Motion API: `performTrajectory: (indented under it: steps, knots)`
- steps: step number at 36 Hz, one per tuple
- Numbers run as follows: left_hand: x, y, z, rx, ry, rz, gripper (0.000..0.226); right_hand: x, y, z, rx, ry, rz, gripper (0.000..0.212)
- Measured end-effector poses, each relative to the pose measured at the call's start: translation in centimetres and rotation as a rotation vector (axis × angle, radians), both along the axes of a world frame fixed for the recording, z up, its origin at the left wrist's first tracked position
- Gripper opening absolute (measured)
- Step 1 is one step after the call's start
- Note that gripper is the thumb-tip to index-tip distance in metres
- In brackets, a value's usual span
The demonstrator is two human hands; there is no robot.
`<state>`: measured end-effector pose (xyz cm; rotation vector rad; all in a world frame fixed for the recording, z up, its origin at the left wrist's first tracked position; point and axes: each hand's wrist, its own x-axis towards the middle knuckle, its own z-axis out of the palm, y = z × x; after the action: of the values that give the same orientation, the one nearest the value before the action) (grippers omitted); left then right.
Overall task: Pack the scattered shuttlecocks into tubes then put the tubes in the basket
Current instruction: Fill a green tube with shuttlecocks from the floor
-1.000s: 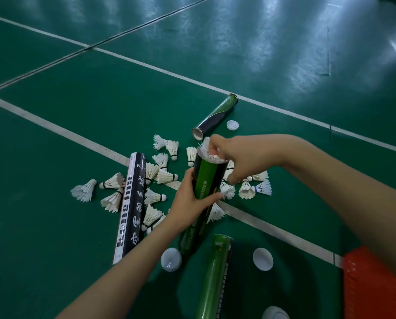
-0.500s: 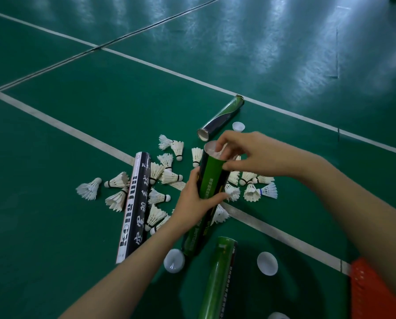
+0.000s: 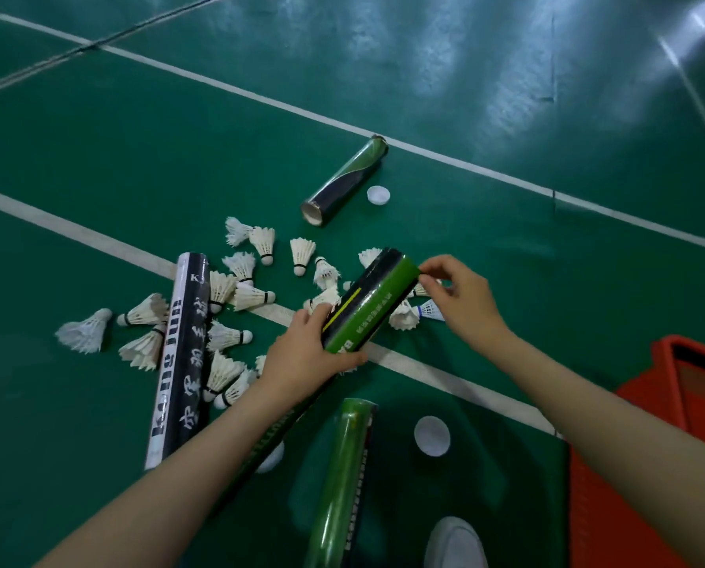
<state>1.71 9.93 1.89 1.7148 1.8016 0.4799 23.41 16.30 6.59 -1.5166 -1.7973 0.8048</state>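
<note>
Shuttlecocks lie scattered on the floor, mostly from 9 to 12 o'clock of the green tube held tilted above them. The left hand grips the tube's lower part with fingers curled round it, and the right hand pinches its upper end at 2 o'clock. An orange basket stands at 4 o'clock, apart from both hands.

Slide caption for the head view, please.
Above scattered shuttlecocks, left hand grips green tube while right hand pinches its rim.
</note>
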Motion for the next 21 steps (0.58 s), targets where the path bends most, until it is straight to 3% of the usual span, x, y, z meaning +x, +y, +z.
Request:
performTrajectory:
  steps: [2,6,9,15,21]
  knots:
    - [-0.1,-0.4,-1.0,-0.120,0.137,-0.057,0.083,1.3,-0.6,-3.5,-0.166,-0.173,0.025,0.011]
    - [-0.4,-1.2,-2.5,-0.237,0.349,-0.163,0.091,3.7,-2.9,-9.9,-0.494,-0.529,0.160,0.046]
    - [-0.7,-1.9,-3.4,-0.262,0.380,-0.199,0.090,4.9,-5.3,-13.5,-0.665,-0.688,0.293,0.073]
    - [-0.8,-2.8,-3.9,-0.293,0.388,-0.213,0.084,4.4,-8.2,-17.1,-0.721,-0.921,0.400,0.088]
    - [-1.3,-2.9,-3.8,-0.289,0.350,-0.210,0.087,3.9,-10.4,-18.9,-0.686,-0.969,0.330,0.074]
